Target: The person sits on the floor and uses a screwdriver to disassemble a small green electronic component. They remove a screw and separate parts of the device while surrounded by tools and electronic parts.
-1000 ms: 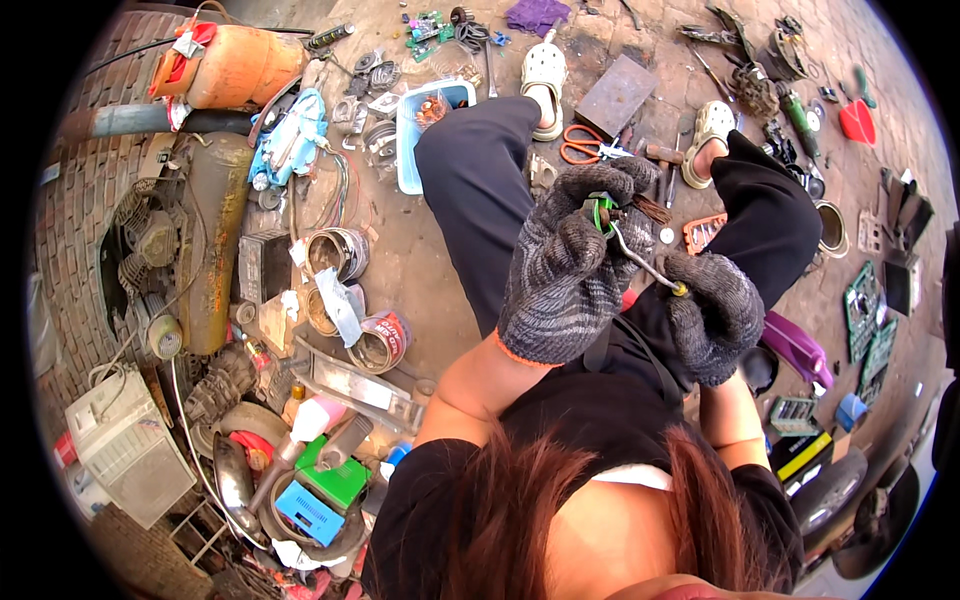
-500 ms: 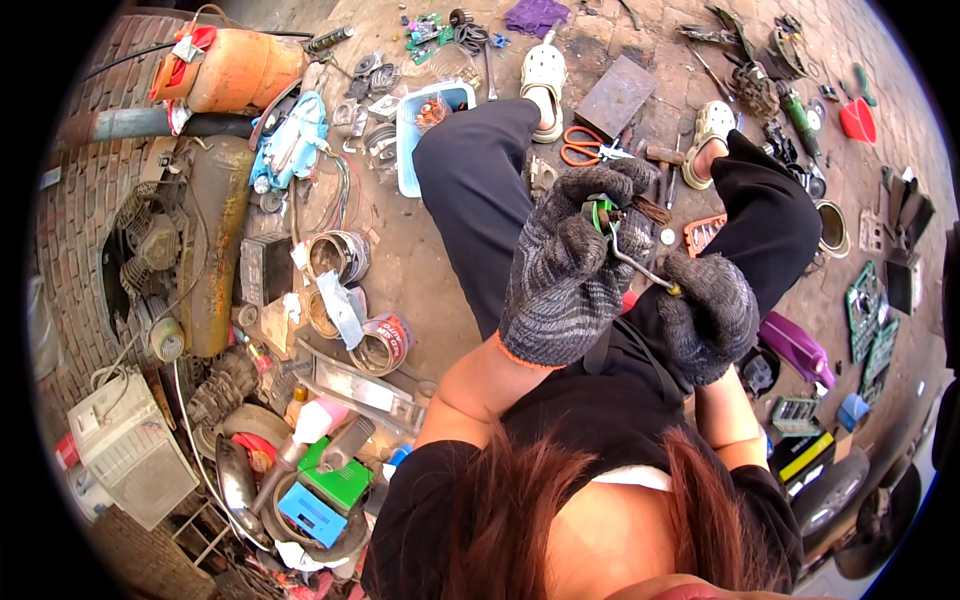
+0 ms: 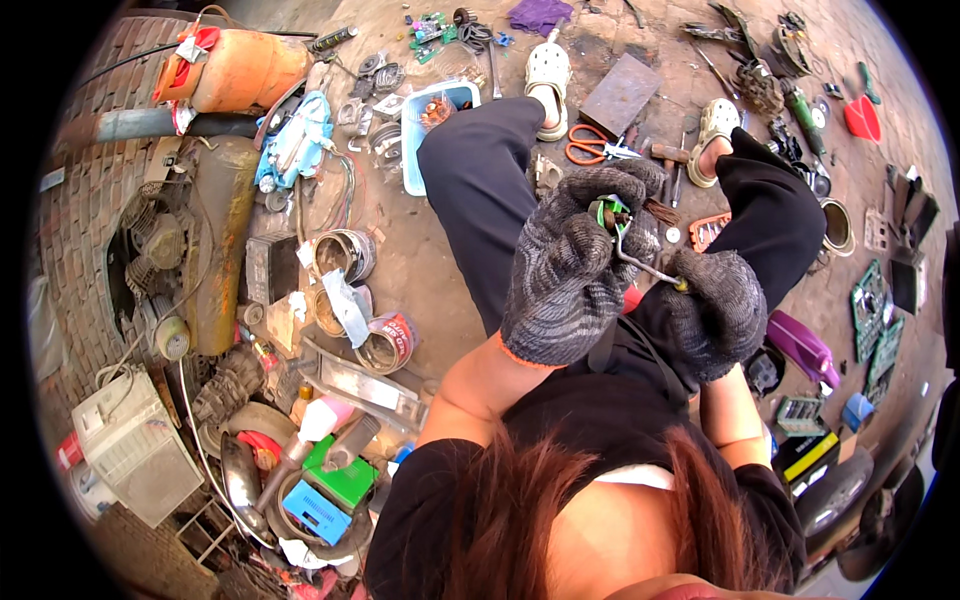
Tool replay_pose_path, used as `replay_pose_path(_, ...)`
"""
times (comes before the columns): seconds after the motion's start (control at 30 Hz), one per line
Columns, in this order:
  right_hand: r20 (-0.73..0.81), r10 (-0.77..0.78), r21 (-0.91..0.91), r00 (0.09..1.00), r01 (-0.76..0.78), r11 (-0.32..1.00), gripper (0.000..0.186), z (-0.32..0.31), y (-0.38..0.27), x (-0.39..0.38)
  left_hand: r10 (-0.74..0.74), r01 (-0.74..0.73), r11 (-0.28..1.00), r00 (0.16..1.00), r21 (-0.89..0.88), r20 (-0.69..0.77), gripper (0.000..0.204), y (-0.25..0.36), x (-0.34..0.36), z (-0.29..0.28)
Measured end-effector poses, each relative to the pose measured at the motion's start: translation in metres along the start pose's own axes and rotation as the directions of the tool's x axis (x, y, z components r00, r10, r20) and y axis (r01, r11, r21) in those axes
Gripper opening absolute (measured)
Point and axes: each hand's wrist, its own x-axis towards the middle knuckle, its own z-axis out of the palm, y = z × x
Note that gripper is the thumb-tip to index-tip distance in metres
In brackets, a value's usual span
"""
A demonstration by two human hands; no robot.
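Observation:
Both hands wear grey striped knit gloves and are close together above my lap. My left hand is closed around a small green part with a dark middle; a tuft of brown strands sticks out beside its fingers. My right hand grips a thin bent metal hook tool near a yellow collar; the glove hides the handle. The hook's bent end reaches up to the green part. Whether it sits inside or only touches, I cannot tell.
Between my feet lie orange-handled scissors, a hammer and a flat metal block. A light blue tub stands by my left leg. Several open cans and scrap parts crowd the left; a purple object lies right.
The hands keep their grips and sit nearly where they were. My right hand has turned slightly, and the whole view has shifted a little.

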Motion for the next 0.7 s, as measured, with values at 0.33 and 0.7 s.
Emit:
replay_pose_path(0.33, 0.015, 0.237, 0.306, 0.971, -0.23, 0.924, 0.028, 0.011, 0.0, -0.017, 0.014, -0.019, 0.995, 0.999, 0.099, 0.051, 0.046, 0.005, -0.001, 0.001)
replay_pose_path(0.7, 0.459, 0.441, 0.658, 0.772, -0.628, 0.415, 0.028, 0.006, -0.009, -0.017, 0.208, -0.208, 0.935, 0.978, 0.286, 0.033, 0.045, 0.003, 0.006, 0.007)
